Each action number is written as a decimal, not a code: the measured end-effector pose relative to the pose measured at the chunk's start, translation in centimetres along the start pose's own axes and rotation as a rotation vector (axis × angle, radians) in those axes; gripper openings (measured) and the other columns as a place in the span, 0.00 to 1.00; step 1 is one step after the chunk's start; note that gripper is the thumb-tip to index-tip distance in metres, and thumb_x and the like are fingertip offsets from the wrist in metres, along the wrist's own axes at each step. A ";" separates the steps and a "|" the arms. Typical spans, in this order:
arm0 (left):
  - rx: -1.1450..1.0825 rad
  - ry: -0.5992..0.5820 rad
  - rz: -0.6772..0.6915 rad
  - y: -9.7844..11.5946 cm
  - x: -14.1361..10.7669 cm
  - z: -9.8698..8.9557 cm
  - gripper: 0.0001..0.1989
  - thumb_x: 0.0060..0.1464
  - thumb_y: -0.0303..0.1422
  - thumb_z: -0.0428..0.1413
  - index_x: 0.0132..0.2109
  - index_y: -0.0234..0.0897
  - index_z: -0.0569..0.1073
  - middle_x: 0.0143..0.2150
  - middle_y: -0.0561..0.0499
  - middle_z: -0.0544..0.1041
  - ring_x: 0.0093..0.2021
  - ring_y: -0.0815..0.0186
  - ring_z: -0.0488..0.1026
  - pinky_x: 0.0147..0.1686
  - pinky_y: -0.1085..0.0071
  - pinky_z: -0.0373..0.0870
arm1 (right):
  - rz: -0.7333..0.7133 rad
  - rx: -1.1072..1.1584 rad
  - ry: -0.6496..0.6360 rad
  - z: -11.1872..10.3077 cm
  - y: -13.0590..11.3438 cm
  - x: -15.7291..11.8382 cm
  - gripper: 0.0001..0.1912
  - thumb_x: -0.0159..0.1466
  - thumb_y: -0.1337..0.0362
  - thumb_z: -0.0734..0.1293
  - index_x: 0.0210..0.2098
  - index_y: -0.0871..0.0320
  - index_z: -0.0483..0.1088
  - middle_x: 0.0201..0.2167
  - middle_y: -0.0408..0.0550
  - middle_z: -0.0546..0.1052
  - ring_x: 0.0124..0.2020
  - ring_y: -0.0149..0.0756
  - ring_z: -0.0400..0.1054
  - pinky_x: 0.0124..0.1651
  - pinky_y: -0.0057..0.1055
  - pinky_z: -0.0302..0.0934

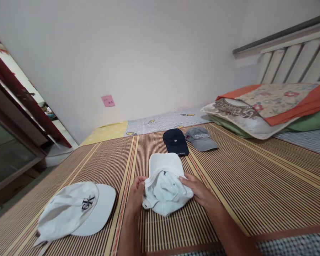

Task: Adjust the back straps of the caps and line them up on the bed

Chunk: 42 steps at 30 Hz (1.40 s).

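Note:
A white cap (166, 192) with a small dark logo is held between my two hands, its brim pointing away from me and its crown caved in. My left hand (137, 192) grips the cap's left edge near the brim. On the opposite edge, my right hand (196, 188) pinches the cap with its thumb on top. Another white cap (69, 209) with black letters lies on the striped mat (240, 188) to the left. Beyond the held cap, a navy cap (174, 140) and a grey cap (201, 138) sit side by side, touching.
Pillows with an orange-edged floral cover (285, 99) are stacked at the back right, below a white slatted headboard (296, 60). A pink note (107, 101) is on the wall. A dark red door frame (29, 96) stands at the far left.

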<state>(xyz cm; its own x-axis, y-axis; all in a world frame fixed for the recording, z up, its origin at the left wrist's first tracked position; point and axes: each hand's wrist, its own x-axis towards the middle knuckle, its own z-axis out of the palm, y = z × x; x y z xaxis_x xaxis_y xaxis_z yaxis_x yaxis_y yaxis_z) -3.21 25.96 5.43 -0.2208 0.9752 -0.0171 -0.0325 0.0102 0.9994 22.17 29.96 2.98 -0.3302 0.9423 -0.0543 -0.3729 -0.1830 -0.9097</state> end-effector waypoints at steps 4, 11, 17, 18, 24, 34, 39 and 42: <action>0.092 -0.041 0.079 1.1 -0.7 0.5 0.24 0.51 0.45 0.64 0.50 0.40 0.67 0.29 0.58 0.74 0.27 0.66 0.71 0.27 0.73 0.66 | 0.021 0.023 -0.002 0.4 0.2 0.0 0.29 0.53 0.48 0.80 0.47 0.60 0.79 0.44 0.54 0.85 0.45 0.49 0.79 0.48 0.39 0.69; 0.683 -0.058 0.415 -0.6 0.0 1.0 0.41 0.47 0.17 0.50 0.68 0.46 0.64 0.58 0.44 0.71 0.55 0.57 0.73 0.53 0.61 0.71 | 0.029 0.046 0.036 0.4 0.9 0.4 0.30 0.51 0.48 0.81 0.46 0.60 0.79 0.40 0.54 0.85 0.43 0.48 0.78 0.47 0.38 0.67; 0.942 -0.045 0.424 -1.7 0.3 1.2 0.32 0.50 0.18 0.50 0.61 0.40 0.74 0.54 0.42 0.72 0.51 0.56 0.76 0.53 0.61 0.73 | 0.031 0.022 -0.088 0.5 0.7 -0.1 0.28 0.54 0.49 0.80 0.47 0.61 0.78 0.41 0.53 0.85 0.41 0.44 0.78 0.45 0.36 0.66; 0.948 -0.031 0.431 -1.7 0.3 1.3 0.29 0.52 0.19 0.50 0.60 0.40 0.75 0.52 0.42 0.74 0.51 0.56 0.76 0.53 0.61 0.73 | 0.031 0.015 -0.119 0.5 0.6 -0.2 0.28 0.54 0.49 0.80 0.47 0.61 0.78 0.41 0.53 0.85 0.41 0.44 0.78 0.45 0.35 0.66; 0.856 0.046 0.505 -1.6 0.5 1.3 0.18 0.60 0.28 0.52 0.54 0.40 0.79 0.48 0.41 0.79 0.47 0.53 0.78 0.50 0.57 0.73 | 0.028 -0.041 -0.319 0.8 -0.3 -1.1 0.28 0.56 0.49 0.79 0.49 0.61 0.78 0.42 0.51 0.84 0.40 0.40 0.77 0.42 0.32 0.65; 0.599 0.174 0.388 -1.0 0.3 1.5 0.18 0.63 0.44 0.51 0.38 0.38 0.80 0.35 0.43 0.84 0.38 0.51 0.80 0.40 0.60 0.70 | 0.080 -0.075 -0.418 0.7 -0.8 -2.1 0.27 0.56 0.48 0.79 0.48 0.60 0.79 0.38 0.48 0.84 0.36 0.34 0.75 0.40 0.26 0.64; 0.519 0.118 0.344 -0.6 0.1 1.7 0.18 0.62 0.43 0.51 0.34 0.38 0.78 0.29 0.49 0.80 0.33 0.57 0.75 0.35 0.66 0.65 | 0.080 -0.028 -0.402 0.6 -1.2 -2.3 0.25 0.56 0.49 0.79 0.47 0.60 0.80 0.37 0.48 0.84 0.35 0.34 0.75 0.39 0.25 0.64; 0.453 0.083 0.317 -0.6 0.1 1.8 0.19 0.62 0.45 0.52 0.30 0.37 0.76 0.25 0.52 0.73 0.29 0.61 0.69 0.30 0.69 0.60 | 0.076 0.021 -0.388 0.4 -1.3 -2.3 0.25 0.57 0.50 0.79 0.47 0.60 0.80 0.38 0.50 0.84 0.36 0.34 0.76 0.39 0.25 0.65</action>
<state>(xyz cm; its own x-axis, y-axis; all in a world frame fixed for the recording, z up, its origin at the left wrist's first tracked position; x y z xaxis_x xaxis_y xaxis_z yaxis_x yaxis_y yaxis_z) -1.44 26.41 4.84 -0.2280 0.9255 0.3025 0.4664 -0.1689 0.8683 23.03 27.90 4.45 -0.6593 0.7506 0.0426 -0.3509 -0.2571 -0.9004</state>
